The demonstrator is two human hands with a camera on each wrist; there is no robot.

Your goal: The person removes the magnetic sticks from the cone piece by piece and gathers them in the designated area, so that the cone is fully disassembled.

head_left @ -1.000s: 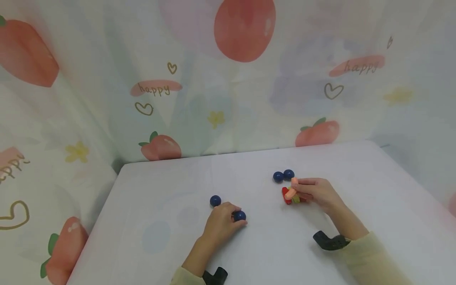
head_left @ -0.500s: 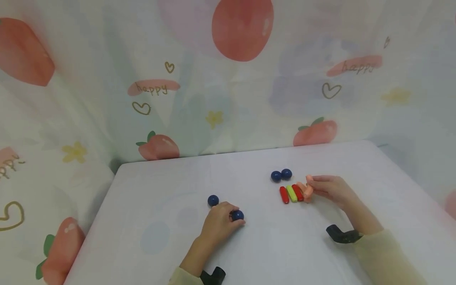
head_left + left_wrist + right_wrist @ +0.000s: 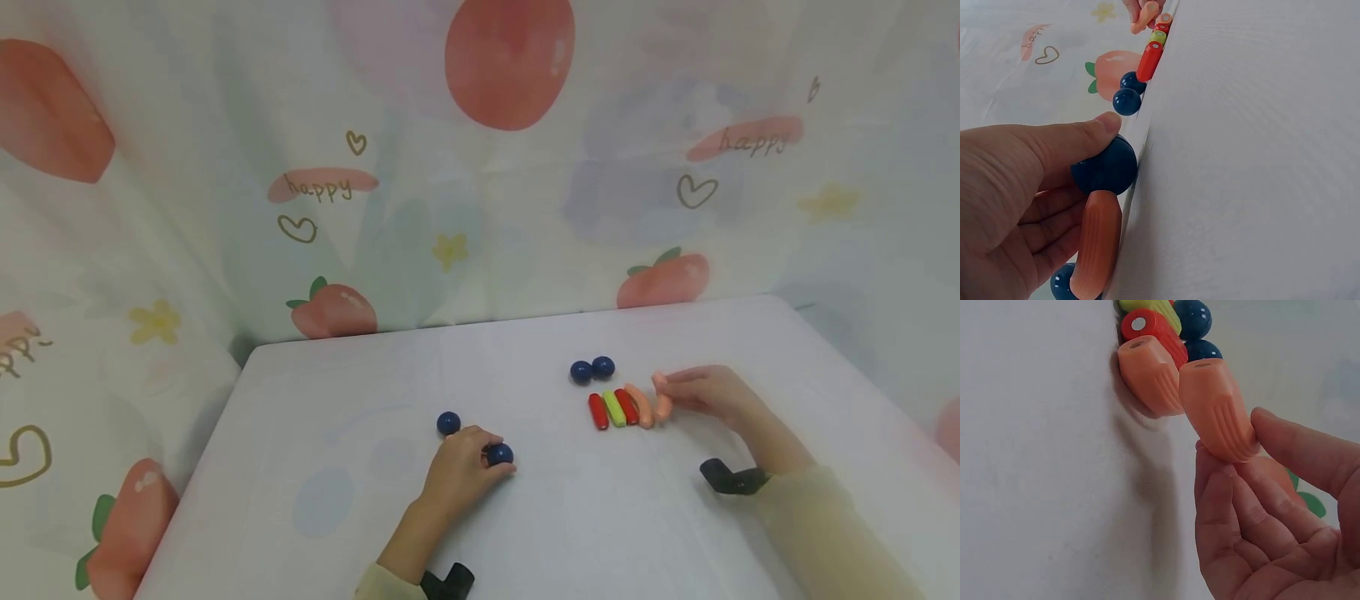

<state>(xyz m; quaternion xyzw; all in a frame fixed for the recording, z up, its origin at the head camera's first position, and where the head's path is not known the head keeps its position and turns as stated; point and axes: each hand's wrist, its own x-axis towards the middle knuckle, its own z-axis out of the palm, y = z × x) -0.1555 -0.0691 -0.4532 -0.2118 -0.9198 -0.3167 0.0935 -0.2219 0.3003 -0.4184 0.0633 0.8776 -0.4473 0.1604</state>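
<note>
My left hand (image 3: 459, 468) pinches a blue ball (image 3: 1109, 167) between thumb and fingers, low over the table. In the left wrist view a ridged orange rod (image 3: 1097, 244) meets that ball, and another blue ball (image 3: 448, 422) lies at its other end; the hand hides most of this rod in the head view. My right hand (image 3: 718, 392) holds a curved orange rod (image 3: 1217, 409) by thumb and fingertips at the right end of a row. That row has a second curved orange rod (image 3: 639, 406), a red rod (image 3: 626, 407), a yellow-green rod (image 3: 615, 409) and another red rod (image 3: 597, 411).
Two blue balls (image 3: 592, 369) sit side by side just behind the row. The white table (image 3: 540, 533) ends at a patterned cloth backdrop (image 3: 510, 208) behind and at the left. A black wrist mount (image 3: 733, 477) sticks out from the right sleeve.
My right hand has carried the curved orange rod rightward, from in front of the row to its right end, uncovering the rods there. The left hand stays in place with its ball.
</note>
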